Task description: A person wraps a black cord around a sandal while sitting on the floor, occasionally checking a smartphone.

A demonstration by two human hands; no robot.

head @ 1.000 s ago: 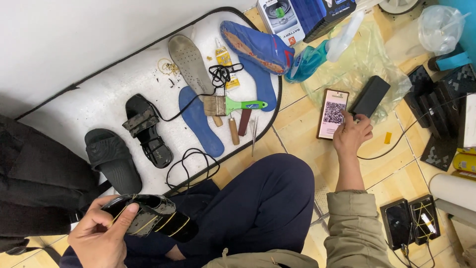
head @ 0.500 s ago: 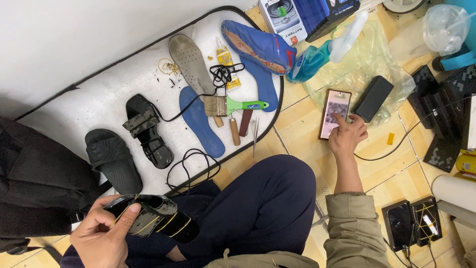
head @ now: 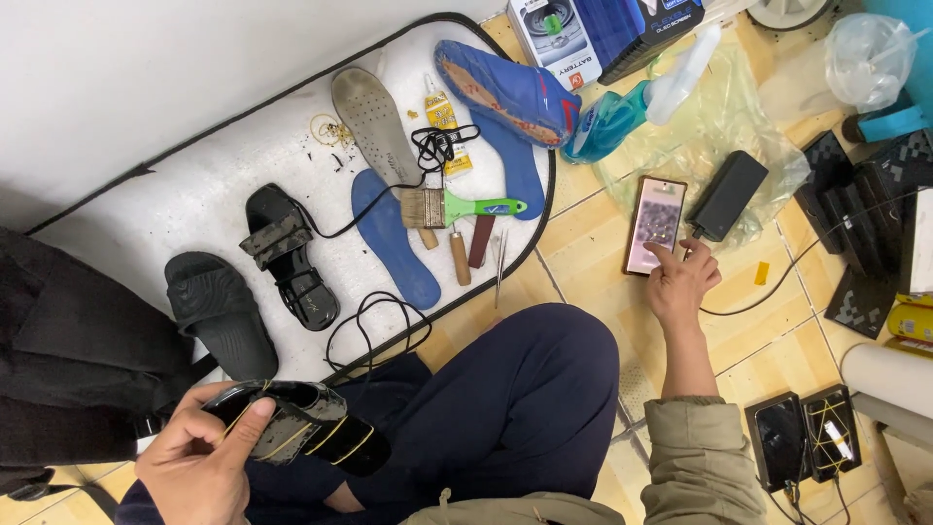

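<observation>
Gripping a black sandal [head: 301,428] bound with rubber bands, the left hand [head: 199,467] is clamped on it over the lap; the right hand [head: 680,282], fingers loose, touches a phone [head: 654,224] lying on the tiled floor [head: 583,243]; a power bank [head: 727,194] lies just beside.

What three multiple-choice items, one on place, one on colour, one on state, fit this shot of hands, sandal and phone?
1. Where does the phone lie?
A. on the tiled floor
B. on the white mat
C. on the person's knee

2. What colour is the brush handle?
A. red
B. green
C. yellow

3. What is the state of the sandal in the left hand?
A. wrapped in paper
B. cut in two
C. bound with rubber bands

Key: 1 A, the phone rests on tiles under the right hand; 2 B, the handle is bright green; 3 C, yellowish bands ring the sandal.
</observation>
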